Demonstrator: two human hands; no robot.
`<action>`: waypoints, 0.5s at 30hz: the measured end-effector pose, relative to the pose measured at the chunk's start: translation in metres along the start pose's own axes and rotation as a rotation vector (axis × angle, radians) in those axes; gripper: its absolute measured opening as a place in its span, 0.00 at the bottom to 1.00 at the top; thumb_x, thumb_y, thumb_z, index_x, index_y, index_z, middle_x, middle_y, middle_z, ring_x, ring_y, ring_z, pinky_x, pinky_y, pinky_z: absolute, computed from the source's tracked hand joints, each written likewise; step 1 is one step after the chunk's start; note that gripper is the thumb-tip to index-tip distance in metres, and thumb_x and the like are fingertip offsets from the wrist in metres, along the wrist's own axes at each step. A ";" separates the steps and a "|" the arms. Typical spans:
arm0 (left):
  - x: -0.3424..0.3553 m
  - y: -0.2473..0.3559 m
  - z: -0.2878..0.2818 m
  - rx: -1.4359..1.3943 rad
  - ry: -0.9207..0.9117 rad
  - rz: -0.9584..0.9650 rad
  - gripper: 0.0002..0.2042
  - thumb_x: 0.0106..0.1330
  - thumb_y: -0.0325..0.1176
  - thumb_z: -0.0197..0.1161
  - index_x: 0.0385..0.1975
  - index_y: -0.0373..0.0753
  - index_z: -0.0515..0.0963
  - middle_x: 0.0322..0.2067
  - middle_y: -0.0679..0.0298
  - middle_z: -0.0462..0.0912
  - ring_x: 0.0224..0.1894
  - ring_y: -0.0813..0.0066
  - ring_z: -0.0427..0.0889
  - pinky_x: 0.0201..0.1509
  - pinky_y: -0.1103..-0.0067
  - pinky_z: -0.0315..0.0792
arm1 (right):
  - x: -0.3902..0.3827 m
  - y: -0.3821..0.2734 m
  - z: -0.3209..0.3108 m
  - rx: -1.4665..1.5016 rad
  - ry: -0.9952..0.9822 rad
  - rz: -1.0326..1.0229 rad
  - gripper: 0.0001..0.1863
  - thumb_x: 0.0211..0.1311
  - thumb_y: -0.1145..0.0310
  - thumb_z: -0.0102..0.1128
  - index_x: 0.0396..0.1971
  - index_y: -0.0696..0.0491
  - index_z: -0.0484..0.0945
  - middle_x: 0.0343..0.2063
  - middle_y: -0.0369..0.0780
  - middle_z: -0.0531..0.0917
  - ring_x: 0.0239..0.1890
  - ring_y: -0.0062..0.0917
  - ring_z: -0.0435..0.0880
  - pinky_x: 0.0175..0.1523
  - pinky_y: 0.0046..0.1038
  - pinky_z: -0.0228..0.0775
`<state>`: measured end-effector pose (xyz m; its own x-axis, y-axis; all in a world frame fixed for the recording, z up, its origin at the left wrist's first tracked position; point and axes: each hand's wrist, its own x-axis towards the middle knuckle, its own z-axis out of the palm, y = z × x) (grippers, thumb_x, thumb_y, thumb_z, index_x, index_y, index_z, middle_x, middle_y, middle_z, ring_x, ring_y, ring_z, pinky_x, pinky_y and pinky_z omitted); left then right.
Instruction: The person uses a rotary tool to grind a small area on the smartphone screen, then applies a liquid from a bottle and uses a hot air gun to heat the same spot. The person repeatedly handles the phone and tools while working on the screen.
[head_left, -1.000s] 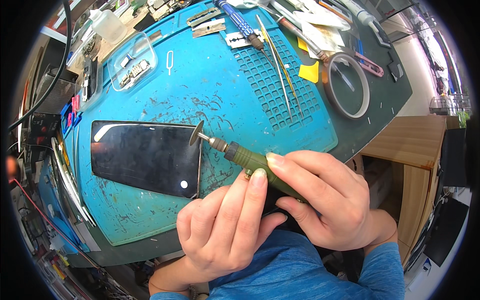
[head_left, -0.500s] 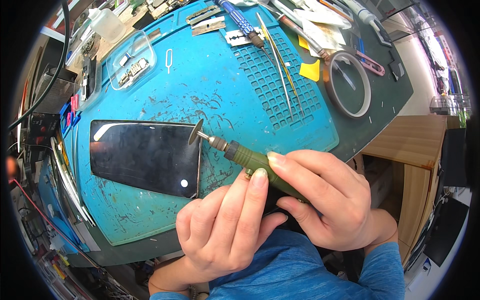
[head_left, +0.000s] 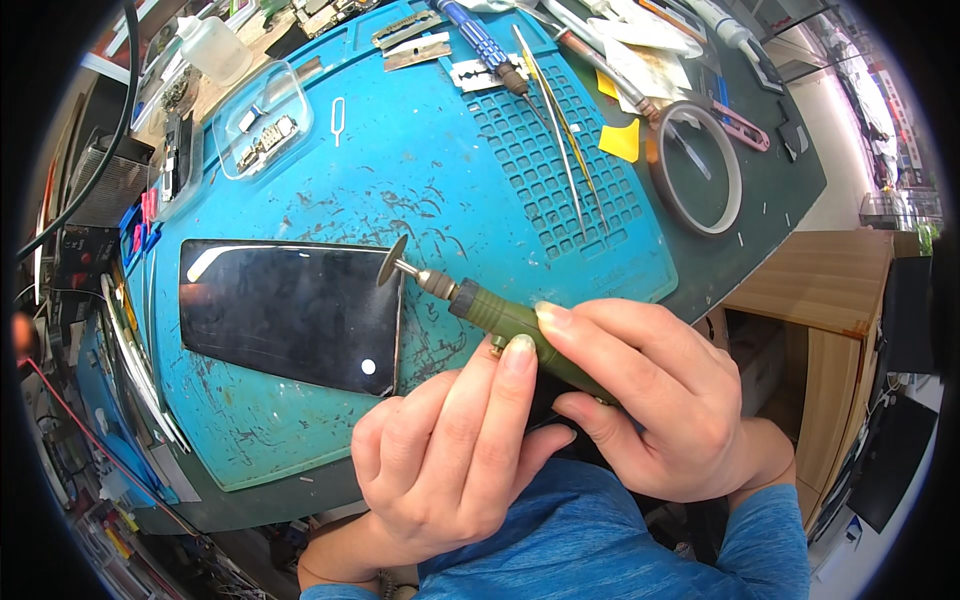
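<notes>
My right hand point(head_left: 660, 410) is closed round a green rotary tool point(head_left: 505, 320), fingertips along its body. My left hand point(head_left: 450, 455) is closed too, fingertips against a small metal knob point(head_left: 497, 347) on the tool's side near the collar. A thin grinding disc point(head_left: 393, 262) on the tool's shaft stands over the upper right corner of a dark, glossy phone-like panel point(head_left: 285, 310) with a small white dot; whether they touch I cannot tell. The panel lies on a scuffed blue silicone mat point(head_left: 300, 200).
At the back lie a clear box point(head_left: 255, 150) with small parts, a SIM pin point(head_left: 338, 120), a blue screwdriver point(head_left: 480, 45), razor blades point(head_left: 415, 55) and tweezers point(head_left: 565, 150). A tape roll point(head_left: 695, 205) and a yellow paper piece point(head_left: 618, 142) are at the right; a dark cable point(head_left: 120, 130) arches at the left.
</notes>
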<state>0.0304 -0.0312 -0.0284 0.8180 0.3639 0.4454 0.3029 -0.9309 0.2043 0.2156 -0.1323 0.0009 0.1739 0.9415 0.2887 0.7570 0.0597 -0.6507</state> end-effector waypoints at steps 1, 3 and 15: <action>0.000 0.000 0.000 0.000 0.000 0.000 0.32 0.74 0.54 0.68 0.62 0.28 0.80 0.50 0.55 0.88 0.48 0.63 0.85 0.52 0.70 0.73 | 0.000 0.000 0.000 0.003 0.001 0.002 0.27 0.59 0.73 0.76 0.60 0.61 0.83 0.48 0.50 0.87 0.42 0.39 0.91 0.44 0.33 0.87; 0.000 0.000 0.001 0.001 -0.002 -0.001 0.32 0.74 0.54 0.68 0.62 0.28 0.80 0.51 0.55 0.88 0.48 0.63 0.85 0.52 0.70 0.73 | 0.000 0.000 -0.001 -0.004 -0.006 -0.001 0.27 0.59 0.73 0.76 0.60 0.62 0.83 0.48 0.50 0.87 0.42 0.39 0.91 0.44 0.33 0.87; -0.001 -0.001 0.000 0.004 -0.011 0.008 0.33 0.74 0.55 0.69 0.63 0.28 0.79 0.51 0.54 0.88 0.48 0.62 0.85 0.52 0.70 0.73 | 0.001 0.001 -0.001 -0.007 -0.011 -0.013 0.27 0.60 0.73 0.76 0.60 0.61 0.83 0.49 0.50 0.87 0.43 0.39 0.91 0.44 0.32 0.87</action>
<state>0.0295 -0.0308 -0.0289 0.8258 0.3557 0.4377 0.2980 -0.9341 0.1969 0.2172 -0.1318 0.0015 0.1571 0.9444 0.2889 0.7633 0.0695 -0.6423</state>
